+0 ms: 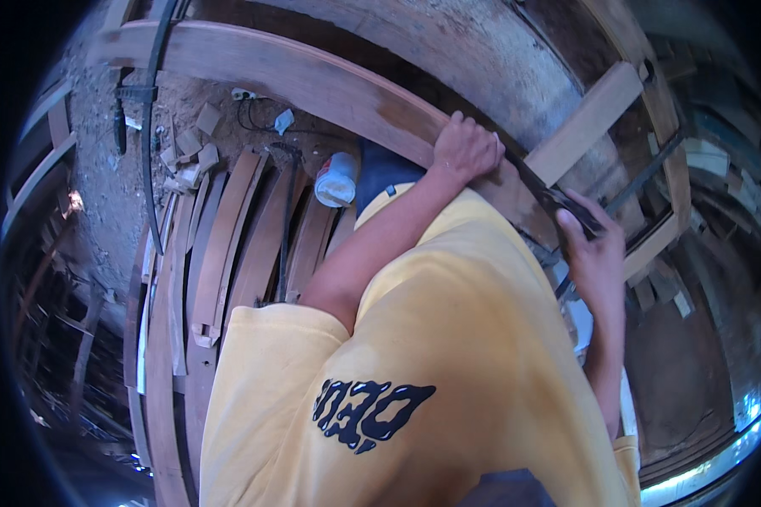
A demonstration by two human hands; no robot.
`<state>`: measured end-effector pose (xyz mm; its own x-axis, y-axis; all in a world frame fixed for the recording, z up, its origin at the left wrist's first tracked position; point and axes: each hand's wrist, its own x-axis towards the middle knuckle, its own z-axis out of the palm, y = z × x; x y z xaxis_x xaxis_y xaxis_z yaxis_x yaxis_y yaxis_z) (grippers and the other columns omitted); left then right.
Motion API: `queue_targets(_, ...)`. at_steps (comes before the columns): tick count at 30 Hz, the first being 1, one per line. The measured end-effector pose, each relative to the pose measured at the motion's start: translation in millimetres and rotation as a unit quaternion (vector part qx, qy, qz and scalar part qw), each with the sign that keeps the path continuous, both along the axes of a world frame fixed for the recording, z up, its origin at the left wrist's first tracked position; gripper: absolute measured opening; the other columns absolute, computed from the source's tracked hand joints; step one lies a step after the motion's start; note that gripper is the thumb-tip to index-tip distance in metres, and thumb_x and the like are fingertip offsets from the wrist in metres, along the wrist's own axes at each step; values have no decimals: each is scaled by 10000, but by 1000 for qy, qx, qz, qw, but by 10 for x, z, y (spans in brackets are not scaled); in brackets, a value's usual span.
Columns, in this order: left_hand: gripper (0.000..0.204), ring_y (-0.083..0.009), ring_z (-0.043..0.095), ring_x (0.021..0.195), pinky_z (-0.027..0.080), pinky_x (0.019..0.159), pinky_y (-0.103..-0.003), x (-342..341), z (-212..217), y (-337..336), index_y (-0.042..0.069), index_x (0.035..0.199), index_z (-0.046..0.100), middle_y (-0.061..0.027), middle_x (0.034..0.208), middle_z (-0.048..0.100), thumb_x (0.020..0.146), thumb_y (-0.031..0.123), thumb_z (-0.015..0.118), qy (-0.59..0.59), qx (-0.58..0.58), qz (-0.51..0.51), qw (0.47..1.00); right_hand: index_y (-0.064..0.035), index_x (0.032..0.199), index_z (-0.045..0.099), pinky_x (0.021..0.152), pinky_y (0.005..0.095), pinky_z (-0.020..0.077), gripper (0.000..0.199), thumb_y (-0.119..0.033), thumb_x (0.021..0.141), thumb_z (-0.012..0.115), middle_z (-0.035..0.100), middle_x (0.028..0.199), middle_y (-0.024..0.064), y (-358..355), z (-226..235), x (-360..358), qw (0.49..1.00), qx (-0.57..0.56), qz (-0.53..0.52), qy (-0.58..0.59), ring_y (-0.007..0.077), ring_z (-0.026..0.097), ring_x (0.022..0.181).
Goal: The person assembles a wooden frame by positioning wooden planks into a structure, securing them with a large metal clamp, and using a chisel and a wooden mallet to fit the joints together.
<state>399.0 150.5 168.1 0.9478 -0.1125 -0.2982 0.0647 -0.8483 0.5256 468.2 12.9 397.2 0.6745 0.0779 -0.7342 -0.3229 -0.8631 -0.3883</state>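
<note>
A long reddish-brown wooden plank [296, 80] runs from the far left toward my body. My left hand [468, 147] is closed in a fist at the plank's near end, and the fingers hide what they grip. Beside its knuckles begins a long, dark, narrow tool [546, 191], whose exact kind I cannot make out. Over on the right, my right hand [596, 245] wraps round the tool's other end, thumb on top. A short pale wooden piece [585, 124] slants away beyond the tool, its near end close to it.
A bar clamp [150, 93] grips the plank's left part. Below lie several curved wooden boards [228, 245], small wood blocks [196, 156] and a white container [336, 182]. A wooden frame [664, 101] stands at the right, with wood offcuts [708, 158] beyond.
</note>
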Motion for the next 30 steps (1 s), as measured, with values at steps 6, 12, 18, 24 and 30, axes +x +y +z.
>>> queue_targets(6,405,-261,687,700,439,781,-432,122,40,-128,126,638,723,-100,716,734,932,311,514,-23,-6,-13,1000,62,1144,679,910,395,530,330,-202,948,681,713,1115,257,-123,-538,18,996,-16,54,-64,391,706,1005)
queue_targets(12,398,-258,684,686,447,763,-432,8,-72,1,131,572,698,-110,651,709,905,285,542,-83,12,41,996,29,1276,659,954,333,510,400,-162,932,727,747,1120,143,36,1412,67,994,-20,-103,42,205,686,1092)
queue_targets(18,370,-303,728,798,527,716,-475,297,168,-187,100,713,736,-157,738,725,919,371,593,-19,56,-32,998,-31,1347,654,557,193,384,476,-279,947,719,702,1086,49,-762,2059,-760,960,-62,-210,-174,49,493,618)
queue_targets(24,516,-308,717,1040,522,970,-397,629,-108,-325,40,1155,756,-173,1114,756,871,470,719,283,-204,-112,930,-32,1378,624,792,282,537,422,-89,965,684,732,1136,143,-1152,914,-1718,924,-71,-131,-352,148,692,891)
queue_targets(30,642,-274,664,1117,481,1052,-381,830,-483,-516,4,1254,695,-170,1177,728,806,448,812,384,-236,-204,869,-32,1374,624,791,295,540,422,-80,959,688,731,1130,199,-1300,521,-2383,894,-29,-229,-385,176,727,907)
